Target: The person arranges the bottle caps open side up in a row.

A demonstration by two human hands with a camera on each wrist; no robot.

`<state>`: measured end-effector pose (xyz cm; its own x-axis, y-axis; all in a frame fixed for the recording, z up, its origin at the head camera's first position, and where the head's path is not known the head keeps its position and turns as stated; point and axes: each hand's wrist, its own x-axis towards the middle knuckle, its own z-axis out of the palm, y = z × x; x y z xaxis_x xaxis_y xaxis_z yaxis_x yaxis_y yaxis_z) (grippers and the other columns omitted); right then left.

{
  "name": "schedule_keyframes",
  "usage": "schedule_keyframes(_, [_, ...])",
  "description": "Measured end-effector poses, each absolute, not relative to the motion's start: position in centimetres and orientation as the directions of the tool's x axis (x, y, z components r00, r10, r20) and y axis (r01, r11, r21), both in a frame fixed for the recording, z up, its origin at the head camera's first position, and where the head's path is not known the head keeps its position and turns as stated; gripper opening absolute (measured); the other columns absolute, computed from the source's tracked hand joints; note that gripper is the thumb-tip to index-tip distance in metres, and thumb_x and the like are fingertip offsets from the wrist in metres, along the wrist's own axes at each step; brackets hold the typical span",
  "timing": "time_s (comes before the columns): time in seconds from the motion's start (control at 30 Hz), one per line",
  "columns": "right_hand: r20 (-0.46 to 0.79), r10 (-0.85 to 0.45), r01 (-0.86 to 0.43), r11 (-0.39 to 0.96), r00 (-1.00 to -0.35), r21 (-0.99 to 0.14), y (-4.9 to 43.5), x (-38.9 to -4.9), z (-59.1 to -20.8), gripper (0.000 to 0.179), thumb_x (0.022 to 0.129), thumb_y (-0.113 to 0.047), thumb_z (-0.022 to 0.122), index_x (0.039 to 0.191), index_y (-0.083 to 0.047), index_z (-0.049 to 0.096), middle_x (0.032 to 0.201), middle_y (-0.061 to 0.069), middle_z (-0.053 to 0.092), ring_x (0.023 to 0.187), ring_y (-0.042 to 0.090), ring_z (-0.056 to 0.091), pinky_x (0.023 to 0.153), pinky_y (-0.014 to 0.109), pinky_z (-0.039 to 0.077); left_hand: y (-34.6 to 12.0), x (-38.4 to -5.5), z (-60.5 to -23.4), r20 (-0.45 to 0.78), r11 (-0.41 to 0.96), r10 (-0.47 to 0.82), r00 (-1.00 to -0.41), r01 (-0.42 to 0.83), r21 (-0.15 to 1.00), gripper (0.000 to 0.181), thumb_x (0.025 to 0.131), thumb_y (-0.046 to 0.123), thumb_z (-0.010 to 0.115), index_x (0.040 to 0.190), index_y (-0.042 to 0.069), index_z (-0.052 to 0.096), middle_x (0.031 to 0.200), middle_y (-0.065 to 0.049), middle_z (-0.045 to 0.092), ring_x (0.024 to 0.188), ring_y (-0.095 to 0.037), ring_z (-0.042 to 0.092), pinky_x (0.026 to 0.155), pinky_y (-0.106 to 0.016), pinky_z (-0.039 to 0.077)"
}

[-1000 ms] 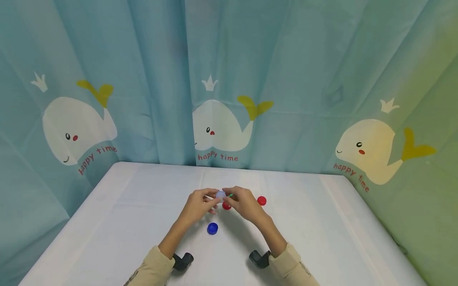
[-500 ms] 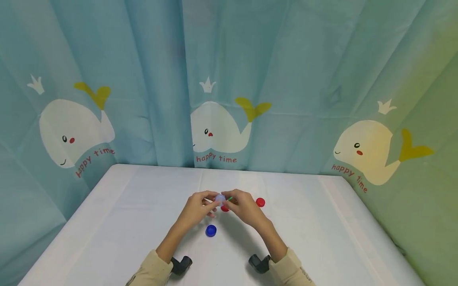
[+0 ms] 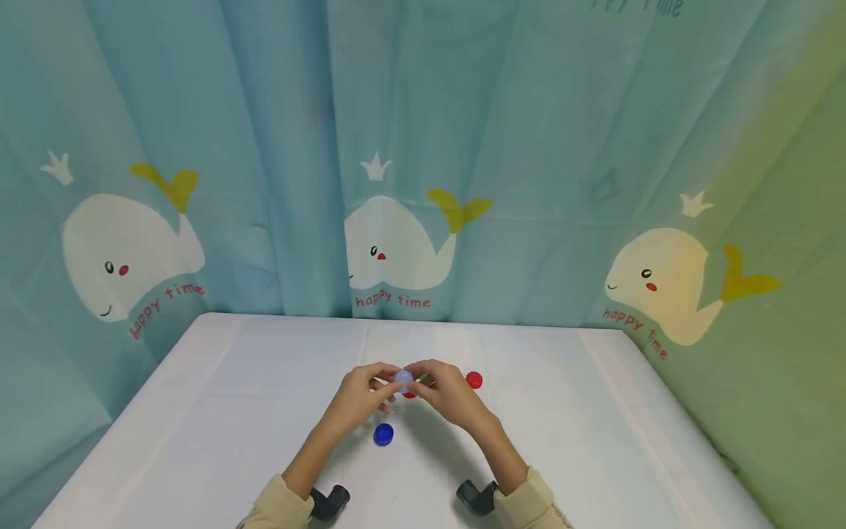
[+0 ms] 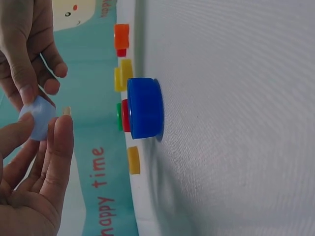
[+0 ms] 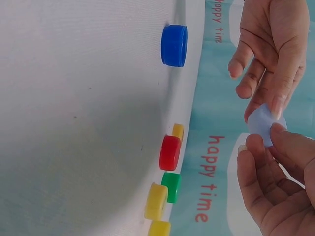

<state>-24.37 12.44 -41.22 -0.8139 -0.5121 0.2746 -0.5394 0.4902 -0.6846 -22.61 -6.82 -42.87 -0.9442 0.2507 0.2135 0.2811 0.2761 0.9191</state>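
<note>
Pale-blue round piece (image 3: 404,380) above counter (image 3: 251,397), pinched by left hand (image 3: 360,394) and right hand (image 3: 446,391) from nine and three o'clock, opposing grips likely steadying it; blue cap (image 3: 383,434) at seven o'clock, red cap (image 3: 474,380) at three.

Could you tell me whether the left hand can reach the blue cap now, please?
Likely yes: nothing visible stands between the left hand and the blue cap, though that hand would probably have to release the pale-blue piece it pinches.
</note>
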Motion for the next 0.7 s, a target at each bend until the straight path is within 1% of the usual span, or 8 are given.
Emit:
schedule_keyframes(0.13, [0.275,-0.52,-0.544,0.484,-0.809,-0.686,12.38,-24.31,-41.2,0.023,0.09,-0.012,0.065,0.111,-0.003,0.065,0.101,0.004,0.065,0.079,0.011,0.065,0.07,0.022,0.052,-7.0,-22.54,-42.88,0.223,0.266,0.254,-0.941,0.29,0.919,0.028,0.09,0.015,0.065,0.112,-0.001,0.063,0.096,-0.01,0.065,0.069,-0.032,0.066,0.058,-0.038,0.054])
schedule_keyframes(0.27, [0.275,-0.521,-0.546,0.486,-0.808,-0.683,12.38,-24.31,-41.04,0.021,0.09,-0.012,0.065,0.11,-0.004,0.065,0.1,0.002,0.065,0.08,0.012,0.065,0.07,0.021,0.052,-7.02,-22.52,-42.78,0.237,0.261,0.26,-0.936,0.305,0.916,0.026,0.089,0.015,0.065,0.11,-0.001,0.064,0.095,-0.01,0.065,0.071,-0.033,0.065,0.058,-0.039,0.054])
schedule_keyframes(0.4, [0.277,-0.52,-0.548,0.488,-0.808,-0.68,12.36,-24.32,-40.96,0.019,0.089,-0.01,0.066,0.107,-0.004,0.065,0.097,0.001,0.065,0.08,0.012,0.065,0.07,0.021,0.052,-7.03,-22.5,-42.8,0.249,0.263,0.263,-0.932,0.318,0.911,0.027,0.09,0.016,0.065,0.11,-0.002,0.064,0.096,-0.011,0.066,0.072,-0.033,0.065,0.058,-0.034,0.054])
schedule_keyframes(0.57, [0.269,-0.524,-0.544,0.488,-0.808,-0.682,12.41,-24.1,-40.96,0.015,0.088,-0.006,0.065,0.103,-0.004,0.064,0.095,0.001,0.064,0.08,0.014,0.065,0.071,0.021,0.052,-7.06,-22.44,-43.09,0.241,0.267,0.266,-0.933,0.312,0.912,0.028,0.093,0.024,0.061,0.108,0.001,0.064,0.096,-0.009,0.067,0.073,-0.03,0.065,0.058,-0.027,0.054])
schedule_keyframes(0.7, [0.266,-0.532,-0.542,0.471,-0.804,-0.696,12.45,-23.92,-41.07,0.015,0.087,-0.004,0.066,0.102,-0.004,0.063,0.094,0.001,0.064,0.08,0.018,0.066,0.071,0.021,0.051,-7.07,-22.35,-43.13,0.239,0.293,0.265,-0.934,0.314,0.903,0.028,0.094,0.027,0.059,0.106,0.002,0.065,0.098,-0.008,0.066,0.075,-0.031,0.065,0.06,-0.028,0.054])
